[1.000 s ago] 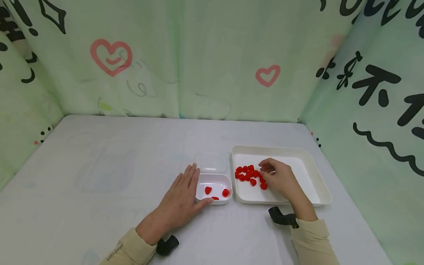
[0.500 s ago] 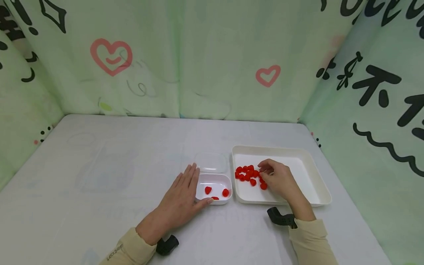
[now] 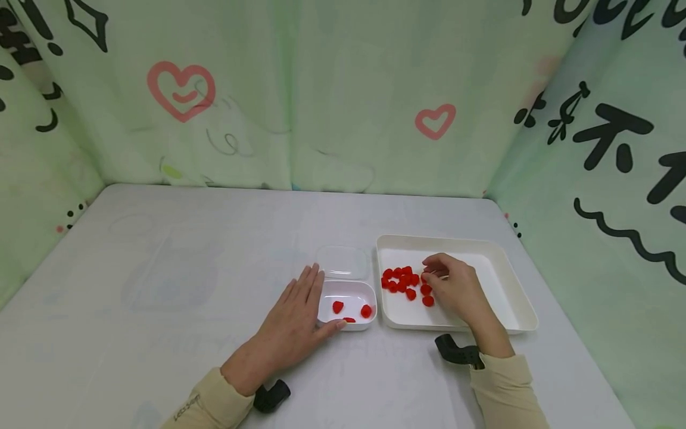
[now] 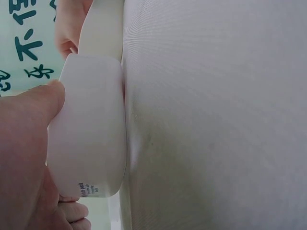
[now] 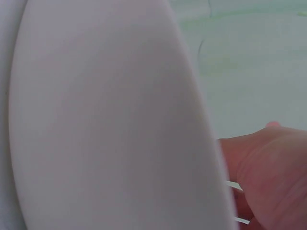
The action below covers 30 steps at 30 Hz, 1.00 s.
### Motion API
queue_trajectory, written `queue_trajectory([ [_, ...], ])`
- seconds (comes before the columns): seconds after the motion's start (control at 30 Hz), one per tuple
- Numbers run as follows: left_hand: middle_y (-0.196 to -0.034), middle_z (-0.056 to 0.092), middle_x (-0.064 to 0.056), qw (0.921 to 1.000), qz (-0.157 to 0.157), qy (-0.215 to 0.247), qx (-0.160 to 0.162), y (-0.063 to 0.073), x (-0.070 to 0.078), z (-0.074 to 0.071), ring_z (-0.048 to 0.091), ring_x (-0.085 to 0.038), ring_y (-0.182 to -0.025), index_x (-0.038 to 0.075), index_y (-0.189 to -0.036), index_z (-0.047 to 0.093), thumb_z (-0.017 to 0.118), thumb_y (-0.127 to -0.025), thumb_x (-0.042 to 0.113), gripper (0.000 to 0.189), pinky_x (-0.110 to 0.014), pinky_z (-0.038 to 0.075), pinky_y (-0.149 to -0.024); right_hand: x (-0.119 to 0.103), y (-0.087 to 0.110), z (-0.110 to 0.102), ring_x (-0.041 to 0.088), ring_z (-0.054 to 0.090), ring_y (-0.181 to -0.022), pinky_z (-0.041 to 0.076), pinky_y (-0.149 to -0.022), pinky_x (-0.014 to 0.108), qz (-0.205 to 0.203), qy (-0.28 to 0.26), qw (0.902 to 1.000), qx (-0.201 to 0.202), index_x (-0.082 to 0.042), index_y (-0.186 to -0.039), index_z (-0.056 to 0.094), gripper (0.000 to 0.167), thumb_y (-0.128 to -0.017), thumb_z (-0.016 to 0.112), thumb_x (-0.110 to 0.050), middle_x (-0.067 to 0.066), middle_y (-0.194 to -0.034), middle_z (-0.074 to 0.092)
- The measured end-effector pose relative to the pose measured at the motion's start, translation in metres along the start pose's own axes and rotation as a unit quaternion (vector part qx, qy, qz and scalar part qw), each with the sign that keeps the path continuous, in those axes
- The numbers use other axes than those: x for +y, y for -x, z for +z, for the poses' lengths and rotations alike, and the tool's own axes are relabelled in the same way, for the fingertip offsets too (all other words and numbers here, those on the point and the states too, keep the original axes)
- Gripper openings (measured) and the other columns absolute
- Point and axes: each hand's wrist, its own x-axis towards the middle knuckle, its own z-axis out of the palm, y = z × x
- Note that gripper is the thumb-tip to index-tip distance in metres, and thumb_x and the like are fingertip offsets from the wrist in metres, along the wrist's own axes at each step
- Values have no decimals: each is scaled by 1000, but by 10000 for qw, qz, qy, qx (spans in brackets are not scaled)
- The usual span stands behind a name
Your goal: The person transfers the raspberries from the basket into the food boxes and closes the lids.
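Observation:
My left hand lies with straight fingers along the left side of a small white box, its thumb resting on the near rim. Inside the box sit a few small red raspberry-like pieces. In the left wrist view the thumb touches the rim of the box. My right hand, fingers curled, is over the white tray, thumb and fingertips pinching a red piece at the right of the pile. In the right wrist view the tray wall hides the fingertips.
Several red pieces lie clustered in the tray's left part. The box's clear lid is folded back behind it. The tray stands close beside the box on a white-covered table; a green printed curtain encloses the back and sides.
My right hand has shifted slightly up and to the right, with a little more gap between its fingertips and the main cluster. The left hand and box have stayed put.

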Motion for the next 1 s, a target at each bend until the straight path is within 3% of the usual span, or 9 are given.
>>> queue_trajectory([
  [0.43, -167, 16, -12, 10000, 32, -44, -11, 1, 1, -1, 13, -28, -155, 2, -158, 17, 54, -93, 63, 96, -48, 20, -124, -6, 1, 1, 29, 66, -100, 57, -91, 47, -242, -200, 9993, 218, -3, -117, 64, 24, -95, 63, -11, 15, -110, 71],
  [0.73, -167, 16, -13, 10000, 30, 38, -23, 0, 0, -1, 13, -28, -155, 2, -157, 18, 54, -93, 63, 96, -49, 19, -125, -13, 2, 3, 26, 67, -100, 58, -88, 39, -461, -271, 9983, 243, -4, -116, 66, 23, -94, 66, -11, 12, -108, 72],
  [1.0, -166, 17, -15, 9999, 148, -3, 52, 1, 0, -3, 14, -30, -155, 0, -157, 17, 54, -93, 62, 97, -49, 21, -124, -23, 3, 3, 25, 68, -99, 58, -88, 40, -742, -407, 9963, 169, -4, -115, 66, 23, -93, 67, -10, 10, -107, 72],
])
